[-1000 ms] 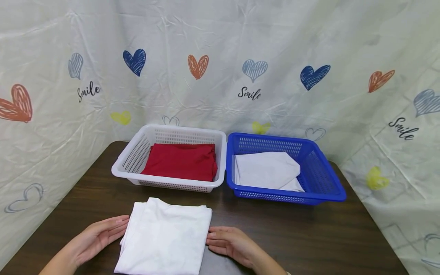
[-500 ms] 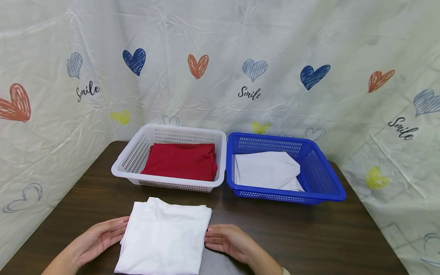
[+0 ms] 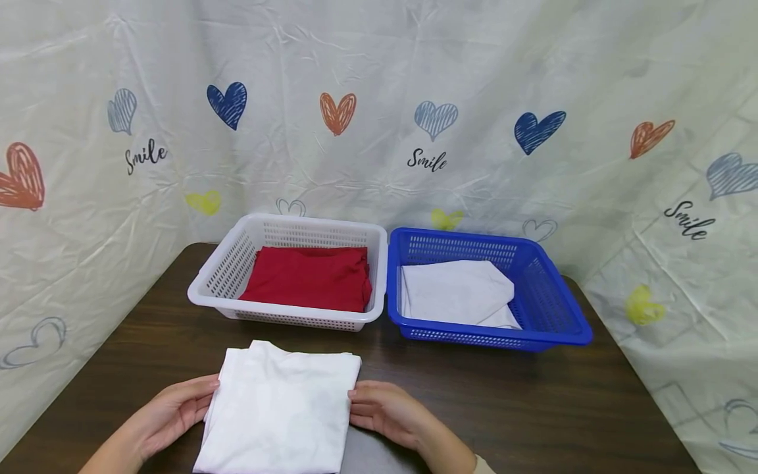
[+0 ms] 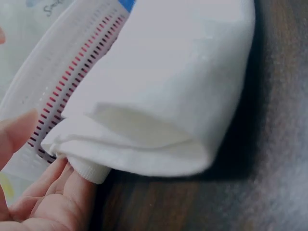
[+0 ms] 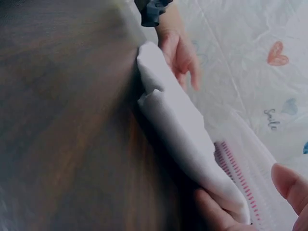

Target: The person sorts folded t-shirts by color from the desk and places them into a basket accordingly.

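A folded white garment (image 3: 281, 408) lies flat in layers on the dark table near its front edge. In the left wrist view its layers (image 4: 144, 149) gape at one side, and a short ribbed band shows at the lower corner. My left hand (image 3: 172, 413) is at its left side, fingers reaching under the edge and the thumb raised off the cloth in the left wrist view. On the opposite side my right hand (image 3: 391, 413) has its fingers tucked at the lower edge of the fold (image 5: 180, 125). Its thumb (image 5: 291, 185) stands away from the cloth.
Behind the garment stands a white plastic basket (image 3: 287, 315) with folded red cloth (image 3: 308, 276) inside. Right beside it, a blue basket (image 3: 551, 296) holds a folded white cloth (image 3: 456, 289). A curtain (image 3: 379, 164) printed with hearts hangs close behind the table (image 3: 533, 408).
Both hands have drawn slightly inward, their fingers now closer under the garment's side edges. The head view has shifted slightly. The garment and baskets have stayed in place.
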The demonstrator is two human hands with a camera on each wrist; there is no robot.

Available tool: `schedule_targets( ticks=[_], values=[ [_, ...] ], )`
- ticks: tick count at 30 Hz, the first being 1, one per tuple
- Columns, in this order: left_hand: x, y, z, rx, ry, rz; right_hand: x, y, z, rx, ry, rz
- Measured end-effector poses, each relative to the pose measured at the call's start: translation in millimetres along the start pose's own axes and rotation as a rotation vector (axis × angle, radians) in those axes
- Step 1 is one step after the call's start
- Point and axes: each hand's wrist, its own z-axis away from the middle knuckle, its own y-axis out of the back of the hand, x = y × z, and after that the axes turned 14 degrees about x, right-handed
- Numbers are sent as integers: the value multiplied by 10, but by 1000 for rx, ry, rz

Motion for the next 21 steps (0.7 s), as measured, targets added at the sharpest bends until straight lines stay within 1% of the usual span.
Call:
schedule_targets(
  ticks=[2,6,13,17,21],
  values=[
    [2,-17,0,41,1,-37,17,-29,-16,-4,-12,-4],
    [7,-39,1,91,12,-90,59,-86,-58,-2,-19,15],
    [-7,-77,-41,180,30,-158,115,-139,-123,35,-16,42],
    [-22,-98,-57,217,45,-183,143,-149,-155,25,-10,42],
    [-32,-119,-54,228,52,-222,157,-146,-171,9,-16,41]
  ],
)
